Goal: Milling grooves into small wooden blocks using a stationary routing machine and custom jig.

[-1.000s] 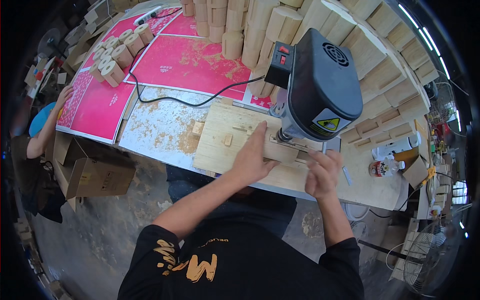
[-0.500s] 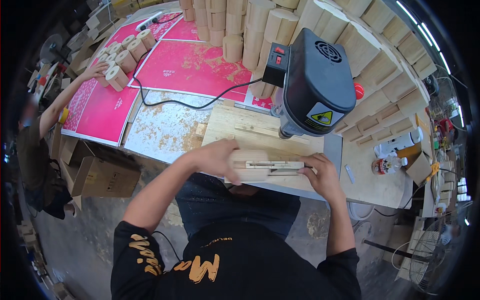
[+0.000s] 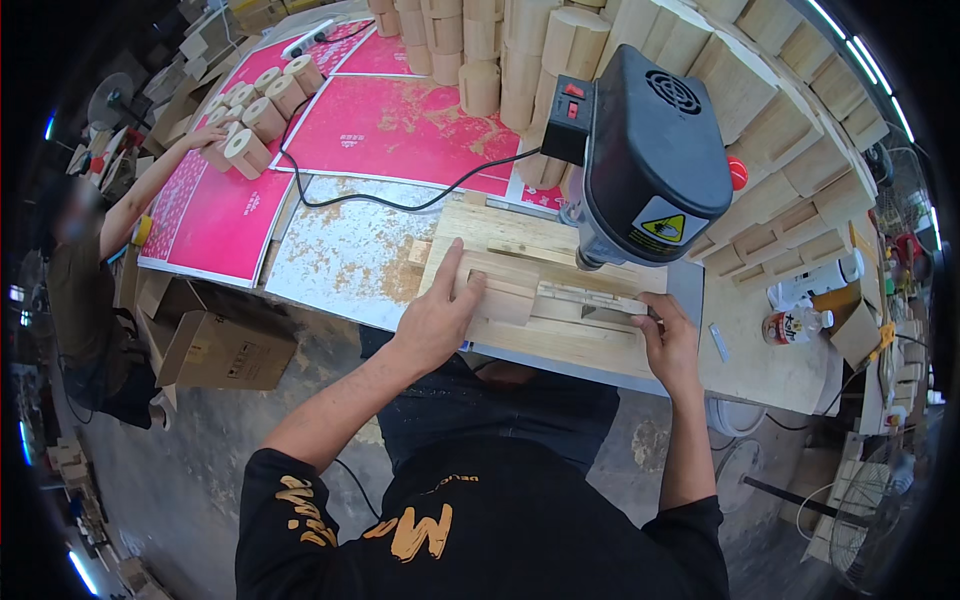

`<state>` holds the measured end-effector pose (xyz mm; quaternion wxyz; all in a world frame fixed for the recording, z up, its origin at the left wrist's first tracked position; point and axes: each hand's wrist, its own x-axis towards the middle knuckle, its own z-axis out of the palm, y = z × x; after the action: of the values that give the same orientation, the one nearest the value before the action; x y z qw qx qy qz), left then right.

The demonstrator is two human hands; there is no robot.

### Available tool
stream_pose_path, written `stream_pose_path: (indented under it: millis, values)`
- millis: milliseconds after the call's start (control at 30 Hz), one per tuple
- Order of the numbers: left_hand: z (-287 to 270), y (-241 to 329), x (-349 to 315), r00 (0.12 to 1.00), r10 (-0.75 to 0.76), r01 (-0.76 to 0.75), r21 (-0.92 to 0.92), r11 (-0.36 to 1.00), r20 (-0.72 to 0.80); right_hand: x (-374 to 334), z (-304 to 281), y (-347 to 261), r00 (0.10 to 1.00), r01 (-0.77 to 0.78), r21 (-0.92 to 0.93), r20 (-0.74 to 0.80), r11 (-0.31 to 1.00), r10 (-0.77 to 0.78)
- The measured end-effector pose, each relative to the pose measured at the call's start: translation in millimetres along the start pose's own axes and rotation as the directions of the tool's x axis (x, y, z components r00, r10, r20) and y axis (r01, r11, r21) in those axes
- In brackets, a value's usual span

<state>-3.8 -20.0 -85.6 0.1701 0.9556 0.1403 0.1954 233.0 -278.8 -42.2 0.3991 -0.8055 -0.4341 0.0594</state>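
Note:
A pale wooden block (image 3: 507, 293) lies on the wooden jig board (image 3: 460, 222), beneath the drill press head. My left hand (image 3: 437, 315) holds the block at its left end, fingers and thumb against it. In my right hand (image 3: 669, 335) is a narrow, pale slotted strip (image 3: 590, 297), pinched at its right end between thumb and fingers. The strip's left end meets the block's right side; whether it enters the block I cannot tell. Above and right of the block stands the black drill press (image 3: 655, 150), its chuck (image 3: 588, 260) over the board.
Stacked wooden blocks (image 3: 735, 95) wall the far right side. A black cable (image 3: 400, 207) crosses the dusty sheet. Bored blocks (image 3: 265, 118) stand on pink sheets, touched by a co-worker's hand (image 3: 207, 137). A bottle (image 3: 797, 325) stands at right, an open carton (image 3: 235, 345) below left.
The block, blurred in motion before, now rests farther up on the jig board. The strip, which overlapped the block, now reaches out to its right. My left fingers have straightened.

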Motion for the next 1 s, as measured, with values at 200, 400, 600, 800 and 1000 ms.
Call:
stream_pose_path:
  millis: [200, 400, 600, 800, 1000]
  values:
    - [14.7, 9.8, 6.2, 0.991, 0.049, -0.046, 0.028, 0.999, -0.122, 4.9, -4.4, 8.6, 0.999, -0.029, -0.046, -0.024, 0.999, 0.028]
    - [12.2, 18.3, 18.0, 0.999, -0.014, 0.013, -0.032, 0.999, -0.042, -4.0, -1.9, 15.6, 0.996, 0.033, -0.018, -0.079, 0.999, -0.034]
    - [29.8, 50.0, 19.1, 0.998, -0.052, 0.033, -0.395, 0.918, -0.037, -2.6, 19.3, 16.7, 0.991, -0.094, 0.082, -0.090, 0.992, 0.101]
    - [74.7, 66.0, 43.4, 0.972, -0.171, 0.070, -0.495, 0.866, -0.160, 7.2, 33.3, 11.8, 0.878, -0.396, 0.469, -0.059, 0.789, 0.475]
    - [65.8, 49.7, 40.0, 0.971, -0.226, 0.149, -0.539, 0.829, -0.080, 6.0, 66.8, 6.2, 0.919, -0.164, 0.356, -0.284, 0.920, 0.274]
